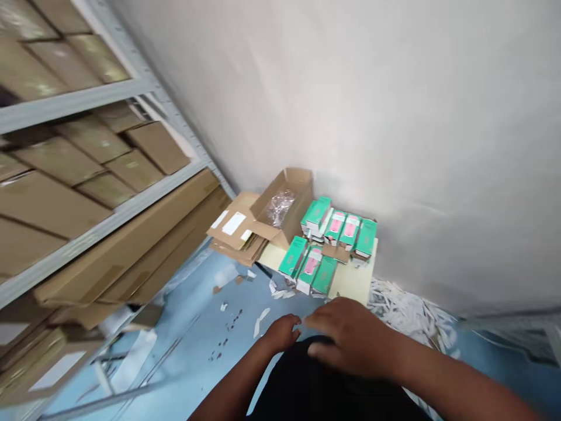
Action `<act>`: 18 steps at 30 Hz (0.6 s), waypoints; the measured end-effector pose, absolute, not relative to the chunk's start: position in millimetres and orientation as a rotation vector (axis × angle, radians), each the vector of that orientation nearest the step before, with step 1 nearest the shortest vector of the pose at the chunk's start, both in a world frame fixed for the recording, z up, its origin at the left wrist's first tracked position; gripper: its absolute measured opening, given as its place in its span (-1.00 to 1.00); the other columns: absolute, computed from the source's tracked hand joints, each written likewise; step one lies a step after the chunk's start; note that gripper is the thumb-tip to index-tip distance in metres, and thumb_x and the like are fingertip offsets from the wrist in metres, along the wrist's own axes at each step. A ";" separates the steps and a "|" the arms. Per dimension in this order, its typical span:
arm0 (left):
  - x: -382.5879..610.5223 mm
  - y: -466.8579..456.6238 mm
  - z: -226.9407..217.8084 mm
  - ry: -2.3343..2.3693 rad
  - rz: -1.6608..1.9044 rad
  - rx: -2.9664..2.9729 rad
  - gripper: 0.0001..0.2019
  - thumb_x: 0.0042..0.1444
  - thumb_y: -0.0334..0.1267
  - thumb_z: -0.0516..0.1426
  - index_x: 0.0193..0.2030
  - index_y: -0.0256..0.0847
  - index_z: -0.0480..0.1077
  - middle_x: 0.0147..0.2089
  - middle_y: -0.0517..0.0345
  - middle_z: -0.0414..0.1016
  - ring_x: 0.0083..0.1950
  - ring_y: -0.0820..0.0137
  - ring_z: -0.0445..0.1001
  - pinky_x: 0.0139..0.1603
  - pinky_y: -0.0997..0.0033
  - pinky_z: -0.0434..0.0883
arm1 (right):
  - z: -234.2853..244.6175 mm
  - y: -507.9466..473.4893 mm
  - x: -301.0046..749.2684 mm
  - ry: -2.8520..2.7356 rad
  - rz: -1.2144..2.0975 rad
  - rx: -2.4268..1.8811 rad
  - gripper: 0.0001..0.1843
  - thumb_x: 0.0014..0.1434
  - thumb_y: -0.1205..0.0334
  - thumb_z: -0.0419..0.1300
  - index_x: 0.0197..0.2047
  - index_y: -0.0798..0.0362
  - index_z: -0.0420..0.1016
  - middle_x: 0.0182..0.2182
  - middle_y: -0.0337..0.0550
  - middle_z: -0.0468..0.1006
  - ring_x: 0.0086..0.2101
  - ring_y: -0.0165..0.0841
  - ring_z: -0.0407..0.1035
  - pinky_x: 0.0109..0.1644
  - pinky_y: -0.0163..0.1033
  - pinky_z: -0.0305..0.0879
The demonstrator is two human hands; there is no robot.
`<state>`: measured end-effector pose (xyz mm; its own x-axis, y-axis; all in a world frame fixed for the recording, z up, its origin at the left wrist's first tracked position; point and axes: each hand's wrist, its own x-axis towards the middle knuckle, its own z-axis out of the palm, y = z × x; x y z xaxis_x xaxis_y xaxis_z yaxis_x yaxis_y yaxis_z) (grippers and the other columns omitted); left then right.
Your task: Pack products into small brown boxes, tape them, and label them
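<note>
My left hand point(283, 334) is over my dark clothing, its fingers loosely bent and thumb apart, with nothing seen in it. Close beside it, my right hand point(344, 333) stretches its fingers toward the left, thumb spread away, also holding nothing visible. Beyond both hands stands a small pale table point(350, 282). Green boxes with white sides lie on it in groups, among them a green box point(325, 275) nearest my hands. Some boxes carry pink panels, such as the pink-fronted box point(312, 264). A brown cardboard piece point(335, 253) lies between the groups.
An open carton point(284, 204) with clear plastic inside stands on the table's left, beside flattened cardboard point(232, 225). Metal shelving point(153, 190) full of brown cartons rises at left. Paper strips point(407, 316) heap on the blue floor point(184, 356) at right, below the grey wall point(394, 117).
</note>
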<state>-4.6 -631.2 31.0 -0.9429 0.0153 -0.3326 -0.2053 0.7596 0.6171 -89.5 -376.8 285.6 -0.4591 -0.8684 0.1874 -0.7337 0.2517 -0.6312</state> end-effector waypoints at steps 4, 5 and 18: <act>-9.7 -649.9 45.1 2.630 0.887 -0.074 -0.69 0.13 -0.17 0.17 0.00 -0.09 0.57 0.01 0.00 0.61 0.02 0.11 0.57 0.11 0.19 0.44 | 211.3 -355.8 -132.3 2.249 -0.892 -0.974 -0.64 0.24 0.02 0.20 0.03 -0.08 0.63 -0.09 -0.07 0.70 -0.16 -0.17 0.58 -0.08 -0.18 0.41; -12.8 -658.2 49.6 2.658 0.875 -0.107 -0.71 0.16 -0.18 0.15 0.00 -0.10 0.56 0.00 -0.01 0.61 0.01 0.12 0.57 0.09 0.19 0.44 | 192.9 -354.7 -137.9 2.241 -0.891 -0.887 -0.61 0.23 0.01 0.18 0.06 -0.08 0.63 -0.08 -0.06 0.70 -0.15 -0.16 0.59 -0.07 -0.17 0.41; -137.4 -930.4 100.8 3.116 0.927 -0.672 -0.72 0.23 -0.30 0.13 0.06 -0.18 0.50 0.09 -0.02 0.56 0.15 0.21 0.48 0.22 0.27 0.35 | 93.0 -475.3 -170.2 2.333 -1.023 -0.445 -0.45 0.15 -0.24 0.17 -0.02 -0.05 0.68 -0.03 -0.05 0.70 0.01 -0.02 0.57 0.06 -0.11 0.48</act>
<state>-137.4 -930.4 100.8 -0.9030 -0.4263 0.0540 -0.3274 0.7640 0.5560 -170.2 -475.3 93.0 -0.7948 -0.4960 -0.3497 -0.0787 0.6555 -0.7511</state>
